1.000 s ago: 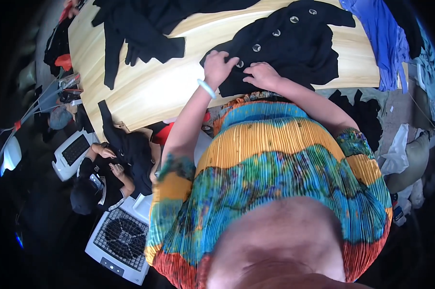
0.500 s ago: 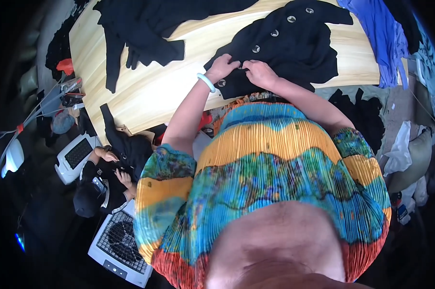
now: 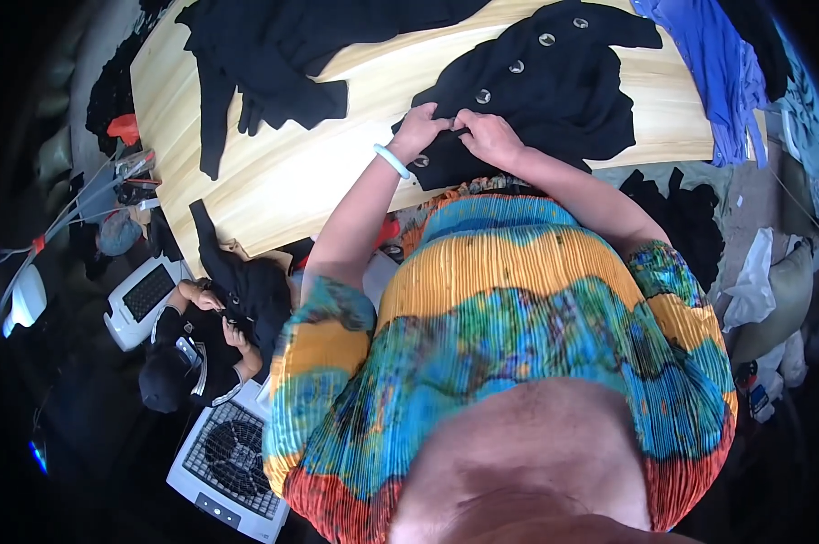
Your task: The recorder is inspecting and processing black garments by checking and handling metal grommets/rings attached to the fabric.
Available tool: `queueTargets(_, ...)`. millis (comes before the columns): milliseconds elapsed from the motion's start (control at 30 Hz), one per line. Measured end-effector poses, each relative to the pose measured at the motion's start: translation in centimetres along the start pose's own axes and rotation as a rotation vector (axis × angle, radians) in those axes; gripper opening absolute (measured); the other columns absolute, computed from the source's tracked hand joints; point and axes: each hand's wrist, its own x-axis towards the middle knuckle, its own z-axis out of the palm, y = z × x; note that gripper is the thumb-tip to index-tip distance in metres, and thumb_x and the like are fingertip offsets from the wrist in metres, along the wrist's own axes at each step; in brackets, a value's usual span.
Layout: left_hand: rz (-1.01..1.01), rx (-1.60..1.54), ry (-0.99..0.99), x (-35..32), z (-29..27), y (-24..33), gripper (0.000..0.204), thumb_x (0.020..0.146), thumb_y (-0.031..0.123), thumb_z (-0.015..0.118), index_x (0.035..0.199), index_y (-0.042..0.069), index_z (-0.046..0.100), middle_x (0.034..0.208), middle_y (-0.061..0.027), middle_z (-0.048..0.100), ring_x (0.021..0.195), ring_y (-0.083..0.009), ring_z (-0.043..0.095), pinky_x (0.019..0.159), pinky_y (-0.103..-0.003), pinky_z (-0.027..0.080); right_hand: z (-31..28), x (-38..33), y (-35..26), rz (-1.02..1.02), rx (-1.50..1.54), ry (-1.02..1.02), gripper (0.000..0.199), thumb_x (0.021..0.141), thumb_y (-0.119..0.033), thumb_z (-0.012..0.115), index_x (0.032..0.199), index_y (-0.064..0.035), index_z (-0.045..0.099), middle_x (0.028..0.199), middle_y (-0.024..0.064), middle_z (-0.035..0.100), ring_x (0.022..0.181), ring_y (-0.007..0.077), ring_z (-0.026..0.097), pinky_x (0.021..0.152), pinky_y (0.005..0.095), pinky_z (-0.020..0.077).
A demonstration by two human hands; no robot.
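A black garment (image 3: 555, 100) with a row of large round buttons (image 3: 484, 96) lies spread on the wooden table. My left hand (image 3: 419, 132), with a pale bangle (image 3: 392, 161) at the wrist, pinches the garment's front edge at the button row. Fingertip to fingertip with it, my right hand (image 3: 487, 138) is closed at the same spot. Between them shows a small part of what looks like one button, mostly covered by the fingers. Another button (image 3: 420, 161) sits just below my left hand.
More black clothing (image 3: 273, 63) covers the table's far left. Blue-violet cloth (image 3: 713, 82) hangs over its right end. To the left, a person in a dark cap (image 3: 163, 385) handles a dark garment (image 3: 255, 286) near a white fan unit (image 3: 228, 462). A white bag (image 3: 752, 281) lies at right.
My fingertips have drawn closer together at the button, and the garment's left edge has shifted slightly right. The person at left has raised their hands a little on the dark garment.
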Motion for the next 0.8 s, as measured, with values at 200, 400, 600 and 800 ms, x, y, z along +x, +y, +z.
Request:
queueTargets(200, -0.113, -0.366, -0.056, -0.7, -0.1, 1.8, 0.015, 0.075, 0.004, 0.058, 0.089, 0.0, 0.057, 0.083, -0.0048, 0.06, 0.075, -0.0109, 0.055, 0.068, -0.023, 0.045, -0.4, 0.5, 0.1, 0.005, -0.151, 0.053, 0.018, 0.072, -0.01, 0.058, 0.085, -0.0016, 0.049, 0.077, 0.0183, 0.059, 0.077, 0.0331, 0.058, 0.07, 0.0413, 0.0455)
queueTargets(400, -0.128, -0.493, -0.005, -0.7, 0.0, 1.9, 0.012, 0.075, 0.004, 0.059, 0.087, 0.0, 0.058, 0.08, -0.0043, 0.06, 0.072, -0.0112, 0.056, 0.067, -0.023, 0.045, -1.4, 1.3, 0.0, -0.105, -0.261, -0.023, 0.014, 0.072, -0.01, 0.058, 0.081, -0.0009, 0.052, 0.078, 0.0167, 0.059, 0.078, 0.0313, 0.058, 0.071, 0.0386, 0.045)
queueTargets(600, 0.031, -0.076, 0.002, -0.7, -0.7, 1.5, 0.022, 0.072, 0.012, 0.063, 0.086, -0.003, 0.056, 0.077, -0.0047, 0.058, 0.07, -0.0104, 0.053, 0.064, -0.024, 0.043, -1.9, 1.3, -0.6, -0.146, -0.306, -0.038, 0.014, 0.073, -0.013, 0.057, 0.077, 0.0, 0.054, 0.078, 0.0165, 0.059, 0.077, 0.0306, 0.058, 0.071, 0.0393, 0.0452)
queueTargets(800, 0.266, 0.379, 0.016, -2.4, -0.1, 2.9, 0.043, 0.068, 0.023, 0.065, 0.099, -0.006, 0.054, 0.086, -0.0196, 0.06, 0.077, -0.0261, 0.059, 0.071, -0.033, 0.045, -1.8, 1.7, -0.1, -0.07, -0.298, -0.135, 0.015, 0.075, -0.015, 0.055, 0.077, -0.0005, 0.056, 0.077, 0.0179, 0.06, 0.077, 0.0321, 0.058, 0.072, 0.0415, 0.0454)
